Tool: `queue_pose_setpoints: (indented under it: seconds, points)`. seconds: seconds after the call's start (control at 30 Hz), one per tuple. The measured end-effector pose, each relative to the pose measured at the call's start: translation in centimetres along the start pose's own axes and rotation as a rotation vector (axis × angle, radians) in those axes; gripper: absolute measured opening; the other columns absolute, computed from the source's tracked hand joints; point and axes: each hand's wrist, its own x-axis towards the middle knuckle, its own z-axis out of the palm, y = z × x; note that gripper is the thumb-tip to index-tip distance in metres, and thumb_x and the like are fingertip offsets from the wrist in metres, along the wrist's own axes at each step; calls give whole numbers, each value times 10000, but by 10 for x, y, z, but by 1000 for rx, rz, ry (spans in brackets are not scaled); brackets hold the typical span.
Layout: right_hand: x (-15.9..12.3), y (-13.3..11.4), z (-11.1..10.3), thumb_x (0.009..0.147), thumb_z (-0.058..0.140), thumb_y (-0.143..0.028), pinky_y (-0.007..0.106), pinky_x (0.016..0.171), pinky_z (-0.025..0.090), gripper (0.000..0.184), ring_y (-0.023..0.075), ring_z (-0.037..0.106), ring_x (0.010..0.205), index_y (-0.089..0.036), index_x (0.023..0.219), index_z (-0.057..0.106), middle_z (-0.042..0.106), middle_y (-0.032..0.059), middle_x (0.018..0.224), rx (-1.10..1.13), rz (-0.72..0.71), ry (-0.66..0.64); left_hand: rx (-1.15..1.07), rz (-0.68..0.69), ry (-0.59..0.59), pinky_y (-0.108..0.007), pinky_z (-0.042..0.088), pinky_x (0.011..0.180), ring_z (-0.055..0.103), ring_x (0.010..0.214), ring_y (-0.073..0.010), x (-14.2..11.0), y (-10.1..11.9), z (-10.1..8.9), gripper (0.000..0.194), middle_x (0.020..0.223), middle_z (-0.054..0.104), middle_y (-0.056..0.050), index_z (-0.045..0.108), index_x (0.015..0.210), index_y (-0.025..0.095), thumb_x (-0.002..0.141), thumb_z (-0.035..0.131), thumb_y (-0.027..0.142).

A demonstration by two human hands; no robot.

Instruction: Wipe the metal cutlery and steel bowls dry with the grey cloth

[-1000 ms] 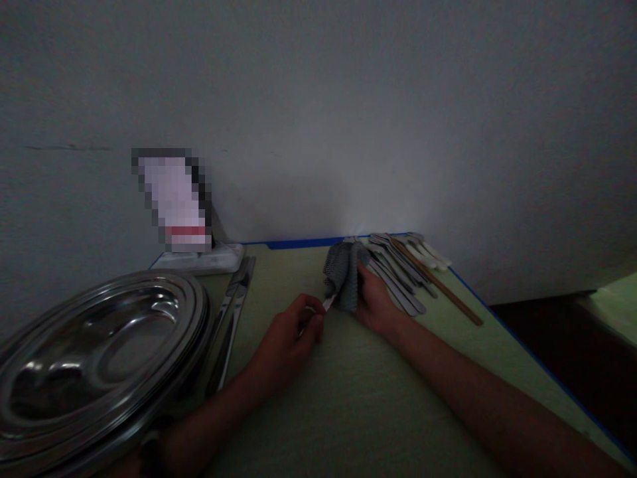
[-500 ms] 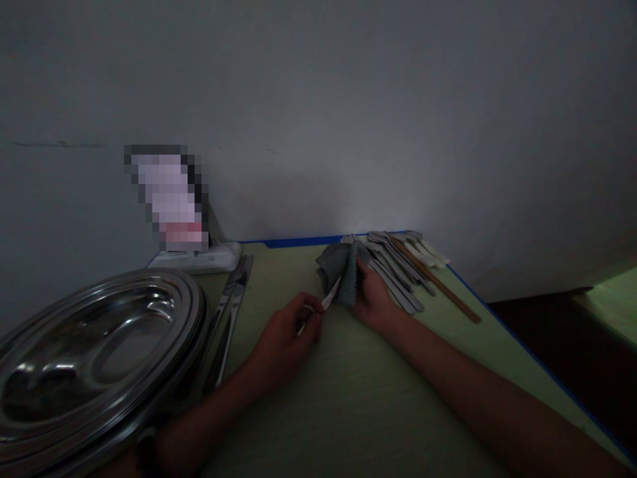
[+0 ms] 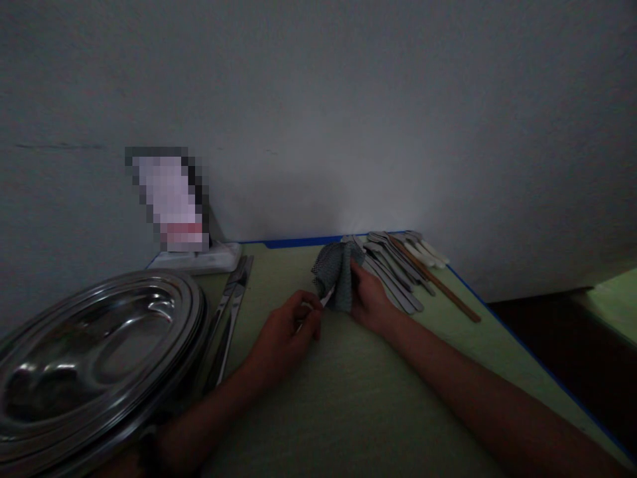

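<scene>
Looking from the head cam, less utensil (image 3: pixel 326 298) shows than half a second ago, so the cloth (image 3: pixel 342 275) seems mid-rub. Left hand (image 3: pixel 286 335) has fingers pinching its near end; right hand (image 3: pixel 371 295) grips the cloth over the rest. Greenish worktop (image 3: pixel 323 411), grey wall (image 3: pixel 318 133), pretty dim room.

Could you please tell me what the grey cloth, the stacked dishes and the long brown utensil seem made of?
Grey cloth: probably woven or knitted fabric, matte; it shows fine texture and folds.
Stacked dishes: polished metal, likely stainless steel, with bright reflections.
Long brown utensil: perhaps wood or bamboo, by colour; finish unclear.
</scene>
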Motion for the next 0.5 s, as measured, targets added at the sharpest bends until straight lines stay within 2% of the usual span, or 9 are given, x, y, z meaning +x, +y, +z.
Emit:
queue_pose_setpoints:
  seconds: [0.1, 0.2, 0.5]
  points:
    - [3, -3, 0, 893, 383, -311, 310, 829, 505, 287, 158, 636, 876, -198, 767, 615, 692, 15, 722, 37, -38, 61, 22, -13, -18, -217, 341, 526, 473, 539, -107, -2, 2, 1, 89, 578, 508, 68, 498, 889, 189, 840, 439, 234]
    - [3, -6, 1, 906, 340, -346, 304, 822, 509, 350, 159, 637, 873, -198, 754, 619, 692, 23, 729, 25, -58, 61, 31, -14, -30, -213, 330, 510, 461, 534, -105, -3, 4, 0, 91, 579, 499, 69, 510, 870, 188, 837, 442, 239]
    - [0, -3, -1, 901, 375, -341, 324, 828, 508, 298, 162, 638, 873, -182, 893, 626, 702, 30, 775, -39, -11, -2, 54, 12, -2, -222, 347, 538, 477, 565, -113, -3, 3, -1, 199, 593, 494, 57, 528, 838, 184, 884, 398, 327]
